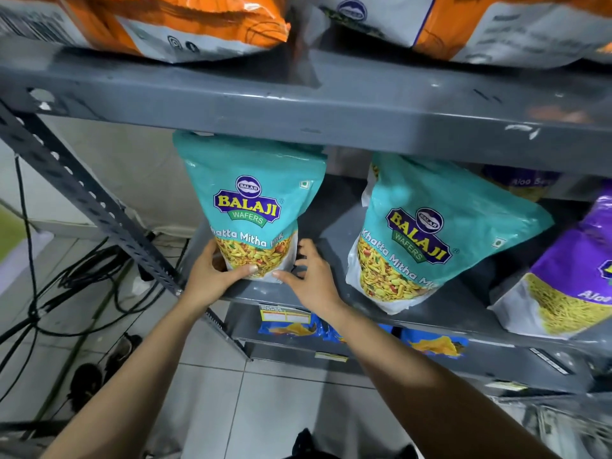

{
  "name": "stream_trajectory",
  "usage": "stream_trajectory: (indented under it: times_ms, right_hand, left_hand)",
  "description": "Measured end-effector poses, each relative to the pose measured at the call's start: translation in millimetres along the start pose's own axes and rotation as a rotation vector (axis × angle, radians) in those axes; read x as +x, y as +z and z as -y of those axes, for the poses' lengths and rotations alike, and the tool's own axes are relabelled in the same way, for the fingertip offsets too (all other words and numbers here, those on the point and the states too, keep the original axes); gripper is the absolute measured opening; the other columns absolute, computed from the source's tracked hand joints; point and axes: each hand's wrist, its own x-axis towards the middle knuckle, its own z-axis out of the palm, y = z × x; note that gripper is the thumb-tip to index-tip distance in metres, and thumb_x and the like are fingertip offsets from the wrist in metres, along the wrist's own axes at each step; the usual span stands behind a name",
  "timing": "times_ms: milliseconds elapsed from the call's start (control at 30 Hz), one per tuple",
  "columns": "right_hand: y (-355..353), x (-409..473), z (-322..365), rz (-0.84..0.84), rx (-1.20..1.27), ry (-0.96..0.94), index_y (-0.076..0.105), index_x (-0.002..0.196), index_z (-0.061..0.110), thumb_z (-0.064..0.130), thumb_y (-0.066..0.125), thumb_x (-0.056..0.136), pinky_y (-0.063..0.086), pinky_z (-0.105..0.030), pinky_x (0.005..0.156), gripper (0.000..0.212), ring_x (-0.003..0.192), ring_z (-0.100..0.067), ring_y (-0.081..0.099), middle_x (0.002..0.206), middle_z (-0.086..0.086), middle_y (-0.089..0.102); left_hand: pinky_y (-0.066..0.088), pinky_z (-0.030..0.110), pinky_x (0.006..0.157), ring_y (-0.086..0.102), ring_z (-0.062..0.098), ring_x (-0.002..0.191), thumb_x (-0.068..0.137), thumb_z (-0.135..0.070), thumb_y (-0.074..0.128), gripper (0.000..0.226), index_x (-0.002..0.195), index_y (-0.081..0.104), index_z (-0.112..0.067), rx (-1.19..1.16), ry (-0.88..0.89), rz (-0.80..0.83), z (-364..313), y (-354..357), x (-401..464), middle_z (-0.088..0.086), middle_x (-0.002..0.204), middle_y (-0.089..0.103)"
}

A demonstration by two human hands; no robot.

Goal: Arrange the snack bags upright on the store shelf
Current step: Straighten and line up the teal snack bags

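A teal Balaji snack bag (pixel 251 200) stands upright at the left end of the grey metal shelf (pixel 331 226). My left hand (pixel 217 271) grips its bottom left corner, thumb across the front. My right hand (pixel 309 274) rests at the bag's bottom right edge with fingers spread, thumb touching the bag. A second teal bag (pixel 433 233) leans tilted to the right in the middle of the same shelf. A purple snack bag (pixel 566 276) leans at the far right, and another purple bag (pixel 523 183) lies behind it.
Orange snack bags (pixel 185 24) lie on the shelf above. Blue snack packets (pixel 364 332) sit on the shelf below. A slotted grey upright (pixel 92 200) runs diagonally at left. Black cables (pixel 66 286) and dark shoes (pixel 99 376) lie on the tiled floor.
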Motion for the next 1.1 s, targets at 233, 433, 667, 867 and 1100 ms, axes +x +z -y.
stream_trajectory:
  times_ms: [233, 433, 667, 867, 1100]
  right_hand:
    - [9.9, -18.7, -5.7, 0.009, -0.045, -0.018, 0.046, 0.106, 0.030, 0.041, 0.082, 0.069, 0.059, -0.049, 0.078, 0.053, 0.097, -0.022, 0.066, 0.111, -0.002, 0.069]
    - [11.8, -22.9, -8.8, 0.031, -0.048, -0.051, 0.046, 0.109, 0.029, 0.041, 0.081, 0.071, 0.059, -0.050, 0.079, 0.053, 0.099, -0.023, 0.066, 0.113, -0.001, 0.069]
    - [1.1, -32.6, -2.6, 0.033, -0.003, -0.052, 0.049, 0.126, 0.028, 0.037, 0.084, 0.072, 0.058, -0.039, 0.087, 0.064, 0.107, -0.014, 0.061, 0.120, 0.006, 0.063]
    - [-50.5, -86.8, -22.5, -0.202, 0.022, -0.082, 0.068, 0.100, 0.024, 0.033, 0.080, 0.079, 0.057, -0.030, 0.078, 0.026, 0.094, -0.010, 0.065, 0.100, 0.011, 0.068]
    - [-120.1, -117.9, -47.6, -0.661, -0.025, -0.067, 0.047, 0.083, 0.051, 0.037, 0.088, 0.066, 0.052, -0.048, 0.075, 0.046, 0.085, -0.029, 0.058, 0.089, -0.002, 0.057]
  left_hand:
    - [0.047, 0.028, 0.084, 0.059, -0.001, 0.102, 0.043, -0.054, 0.081, 0.093, 0.126, 0.054, -0.024, 0.017, -0.001, 0.000, 5.8, -10.2, -21.0, -0.011, 0.111, 0.066]
    - [0.048, 0.020, 0.079, 0.059, -0.005, 0.100, 0.042, -0.051, 0.082, 0.096, 0.128, 0.052, -0.020, -0.037, 0.017, -0.004, 6.4, -9.5, -29.9, -0.015, 0.110, 0.065]
    - [0.048, 0.046, 0.105, 0.059, 0.013, 0.124, 0.049, -0.040, 0.093, 0.104, 0.138, 0.042, -0.024, -0.179, 0.087, -0.036, 12.4, -9.0, -38.4, 0.000, 0.135, 0.060]
    - [0.049, 0.029, 0.078, 0.055, 0.012, 0.086, 0.065, -0.026, 0.088, 0.055, 0.109, 0.056, -0.018, 0.130, 0.569, -0.486, -6.2, 30.9, -85.5, -0.010, 0.100, 0.053]
    - [0.053, 0.029, 0.085, 0.061, 0.011, 0.096, 0.079, -0.029, 0.079, 0.045, 0.116, 0.063, -0.010, 0.177, 0.557, 0.048, -35.9, 139.0, -74.2, 0.000, 0.109, 0.059]
